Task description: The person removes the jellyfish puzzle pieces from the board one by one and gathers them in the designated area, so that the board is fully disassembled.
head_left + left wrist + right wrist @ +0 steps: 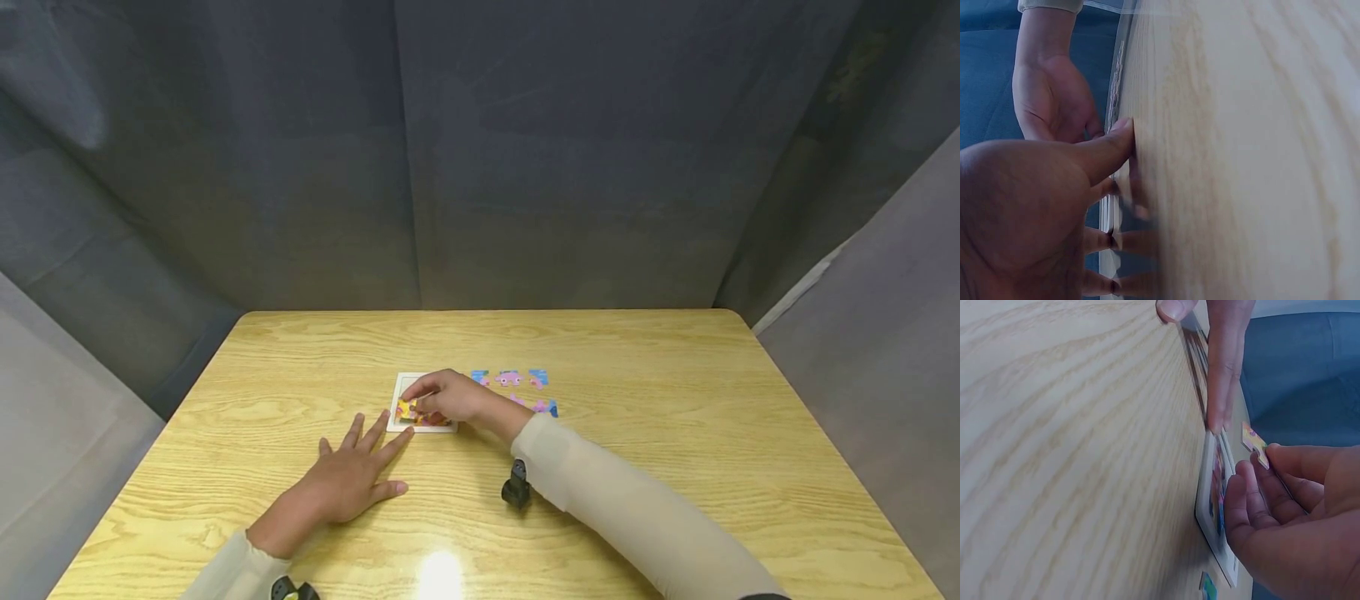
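Observation:
My right hand is over a white-rimmed puzzle tray. Its thumb and fingers pinch a yellow jigsaw piece, held tilted above the tray in the right wrist view. Along the tray's near side lie colourful fitted pieces, partly hidden by the hand. My left hand rests on the table with its fingers spread. Its fingertips reach the tray's left and near edge, and the thumb points right, touching the wood.
Right of the tray lie several loose puzzle pieces in two rows, pink and blue, the lower row partly behind the right wrist. The wooden table meets dark curtains at the back. Both wrists carry small black cameras.

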Action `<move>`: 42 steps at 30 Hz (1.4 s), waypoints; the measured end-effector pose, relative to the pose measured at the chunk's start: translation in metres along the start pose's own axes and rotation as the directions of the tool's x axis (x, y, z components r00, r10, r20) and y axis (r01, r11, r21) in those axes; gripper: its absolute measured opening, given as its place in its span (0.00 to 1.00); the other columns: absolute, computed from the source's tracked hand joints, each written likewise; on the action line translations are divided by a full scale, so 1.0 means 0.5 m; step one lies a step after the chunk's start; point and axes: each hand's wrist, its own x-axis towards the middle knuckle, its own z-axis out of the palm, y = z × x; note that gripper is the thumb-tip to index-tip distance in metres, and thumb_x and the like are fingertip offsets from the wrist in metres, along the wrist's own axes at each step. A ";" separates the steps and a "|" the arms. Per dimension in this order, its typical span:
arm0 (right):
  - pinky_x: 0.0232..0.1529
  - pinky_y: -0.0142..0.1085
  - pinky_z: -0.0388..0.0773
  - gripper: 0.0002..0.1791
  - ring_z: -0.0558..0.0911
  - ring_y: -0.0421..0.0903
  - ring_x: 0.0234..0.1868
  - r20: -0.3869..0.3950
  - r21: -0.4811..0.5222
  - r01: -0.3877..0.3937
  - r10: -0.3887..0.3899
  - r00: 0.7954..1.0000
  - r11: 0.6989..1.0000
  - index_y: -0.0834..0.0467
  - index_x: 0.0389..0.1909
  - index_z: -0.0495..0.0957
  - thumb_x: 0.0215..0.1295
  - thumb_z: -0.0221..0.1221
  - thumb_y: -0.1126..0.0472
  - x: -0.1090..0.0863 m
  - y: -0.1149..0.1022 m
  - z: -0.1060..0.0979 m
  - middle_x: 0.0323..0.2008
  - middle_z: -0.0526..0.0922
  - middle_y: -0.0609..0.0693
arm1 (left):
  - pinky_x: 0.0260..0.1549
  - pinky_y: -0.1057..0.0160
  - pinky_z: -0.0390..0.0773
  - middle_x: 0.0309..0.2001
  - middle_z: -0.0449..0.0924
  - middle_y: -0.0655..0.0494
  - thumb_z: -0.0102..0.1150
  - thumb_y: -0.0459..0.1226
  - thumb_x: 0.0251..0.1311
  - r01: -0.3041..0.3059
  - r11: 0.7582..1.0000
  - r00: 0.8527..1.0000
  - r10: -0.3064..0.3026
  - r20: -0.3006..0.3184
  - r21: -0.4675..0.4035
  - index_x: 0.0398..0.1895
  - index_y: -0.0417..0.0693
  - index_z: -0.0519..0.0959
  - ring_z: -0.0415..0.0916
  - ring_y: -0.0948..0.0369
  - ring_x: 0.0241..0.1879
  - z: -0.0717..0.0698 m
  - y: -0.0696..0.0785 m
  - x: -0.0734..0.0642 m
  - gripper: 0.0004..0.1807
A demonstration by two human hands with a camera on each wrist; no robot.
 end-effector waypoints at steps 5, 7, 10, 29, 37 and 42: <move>0.59 0.52 0.81 0.14 0.81 0.58 0.55 -0.015 0.025 -0.005 0.005 1.000 1.000 0.62 0.58 0.80 0.78 0.53 0.67 -0.005 0.003 -0.010 0.54 0.82 0.56 | 0.54 0.12 0.52 0.83 0.39 0.40 0.49 0.63 0.72 0.006 1.000 1.000 -0.006 0.001 -0.002 0.84 0.63 0.52 0.38 0.28 0.78 0.002 0.000 0.001 0.42; 0.60 0.52 0.80 0.14 0.81 0.57 0.54 -0.025 0.020 -0.006 0.007 1.000 1.000 0.62 0.58 0.81 0.78 0.53 0.67 -0.010 0.003 -0.014 0.54 0.82 0.55 | 0.54 0.12 0.52 0.83 0.39 0.40 0.49 0.63 0.72 0.005 1.000 1.000 -0.005 0.001 0.001 0.84 0.63 0.52 0.39 0.28 0.78 0.003 0.000 0.000 0.42; 0.61 0.51 0.79 0.14 0.82 0.57 0.54 -0.041 0.005 -0.010 0.010 0.999 1.000 0.62 0.57 0.81 0.77 0.54 0.66 -0.019 0.002 -0.020 0.54 0.82 0.54 | 0.54 0.12 0.53 0.83 0.39 0.40 0.49 0.63 0.72 0.005 1.000 1.000 -0.005 0.001 0.007 0.84 0.63 0.52 0.39 0.28 0.78 0.003 0.000 0.001 0.42; 0.48 0.45 0.85 0.04 0.84 0.50 0.40 -0.182 -0.062 0.005 -0.016 0.983 0.998 0.64 0.42 0.83 0.71 0.62 0.70 -0.088 0.031 -0.051 0.37 0.84 0.54 | 0.57 0.13 0.51 0.84 0.38 0.43 0.49 0.64 0.72 0.031 0.999 0.999 -0.031 0.019 -0.014 0.84 0.66 0.50 0.37 0.30 0.79 0.003 0.000 0.003 0.42; 0.47 0.43 0.86 0.13 0.84 0.51 0.39 -0.188 -0.048 -0.024 0.014 0.982 0.999 0.68 0.52 0.78 0.69 0.62 0.72 -0.117 0.047 -0.059 0.37 0.82 0.56 | 0.56 0.13 0.52 0.83 0.39 0.41 0.49 0.63 0.72 0.018 1.000 1.000 -0.018 0.005 0.001 0.84 0.65 0.50 0.39 0.29 0.79 0.005 -0.001 0.002 0.42; 0.42 0.40 0.86 0.12 0.83 0.48 0.34 -0.218 -0.061 -0.058 0.043 0.975 0.996 0.68 0.51 0.79 0.67 0.64 0.73 -0.129 0.063 -0.061 0.34 0.81 0.55 | 0.55 0.13 0.52 0.83 0.39 0.41 0.49 0.62 0.73 0.013 1.000 1.000 -0.013 -0.001 0.007 0.84 0.65 0.50 0.39 0.29 0.78 0.007 -0.002 0.003 0.42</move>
